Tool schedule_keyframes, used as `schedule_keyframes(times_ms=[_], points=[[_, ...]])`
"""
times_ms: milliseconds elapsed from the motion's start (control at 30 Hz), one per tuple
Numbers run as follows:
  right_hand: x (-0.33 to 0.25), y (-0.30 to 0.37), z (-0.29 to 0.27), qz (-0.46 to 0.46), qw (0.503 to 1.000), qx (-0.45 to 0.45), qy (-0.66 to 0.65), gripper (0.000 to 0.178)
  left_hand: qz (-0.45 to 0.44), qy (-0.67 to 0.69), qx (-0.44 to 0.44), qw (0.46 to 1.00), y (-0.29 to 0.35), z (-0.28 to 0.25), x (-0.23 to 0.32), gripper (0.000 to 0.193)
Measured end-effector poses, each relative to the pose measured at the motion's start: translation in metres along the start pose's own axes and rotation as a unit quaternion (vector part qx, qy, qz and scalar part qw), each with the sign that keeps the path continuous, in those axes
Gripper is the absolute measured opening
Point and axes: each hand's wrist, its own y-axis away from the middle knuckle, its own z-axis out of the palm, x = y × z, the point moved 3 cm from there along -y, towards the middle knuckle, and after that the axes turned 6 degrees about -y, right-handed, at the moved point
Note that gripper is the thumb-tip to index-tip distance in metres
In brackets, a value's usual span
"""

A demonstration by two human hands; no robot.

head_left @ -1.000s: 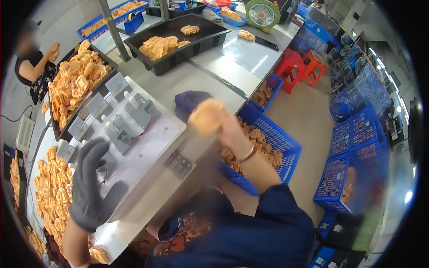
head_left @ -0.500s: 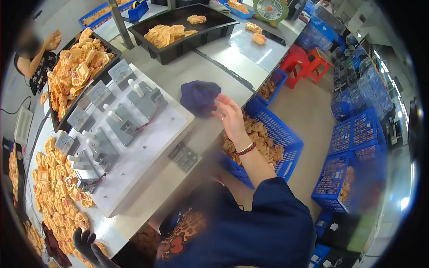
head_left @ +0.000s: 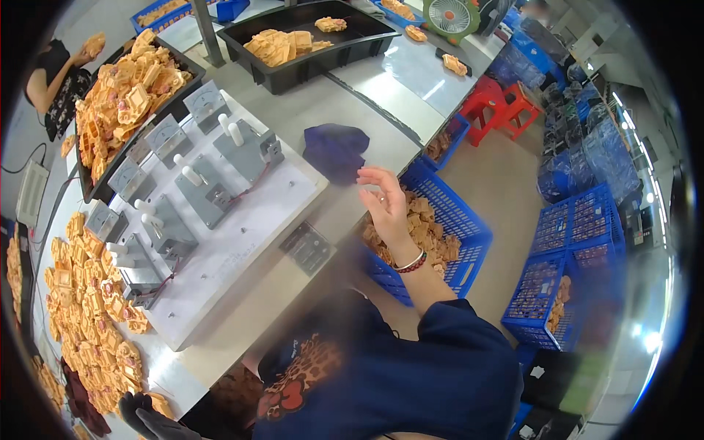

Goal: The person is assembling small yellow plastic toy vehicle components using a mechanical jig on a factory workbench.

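My right hand [head_left: 389, 213], bare with a ring and red beaded bracelet, hovers with loosely curled fingers, thumb apart, holding nothing. A crumpled dark blue cloth [head_left: 336, 152] lies on the table just beyond its fingertips. Below the hand is a blue plastic crate [head_left: 473, 253] of orange moulded plastic parts [head_left: 429, 227]. At the lower left, my left hand [head_left: 147, 419] wears a dark glove, its fingers apart beside the spread of orange parts [head_left: 88, 315]. Between the hands stands a white board [head_left: 242, 227] carrying grey toggle clamps [head_left: 198, 191] with white handles and several dial meters [head_left: 209, 103].
A black tray [head_left: 136, 139] heaped with orange parts stands behind the board. Another black tray [head_left: 323, 66] sits farther back. Two single parts [head_left: 455, 64] lie near a green fan [head_left: 449, 18]. Red stools [head_left: 519, 110] and blue crates [head_left: 539, 293] are on the floor; a person [head_left: 55, 84] works at left.
Both hands have come slightly nearer me; the right one's fingers curl more. The two single orange parts on the far table have moved apart. The view has shifted a little.
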Motion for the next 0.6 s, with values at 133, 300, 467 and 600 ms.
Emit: schedule_keyframes(times_ms=[133,300,467,600], points=[[-0.019,0.005,0.012,-0.083,0.984,-0.077,0.138,0.037,-0.027,-0.008,0.02,0.999,-0.01,-0.063,-0.066,0.033],[-0.026,-0.015,0.037,-0.123,0.917,-0.137,0.355,0.067,-0.059,-0.012,0.02,0.998,-0.019,-0.102,-0.117,0.035],[0.022,-0.067,0.024,0.022,0.877,-0.321,0.358,0.096,-0.082,-0.014,0.036,0.996,0.022,-0.009,-0.039,0.037],[0.028,-0.091,0.02,-0.049,0.858,-0.358,0.364,0.102,-0.096,-0.032,0.069,0.992,0.029,-0.036,-0.046,0.038]])
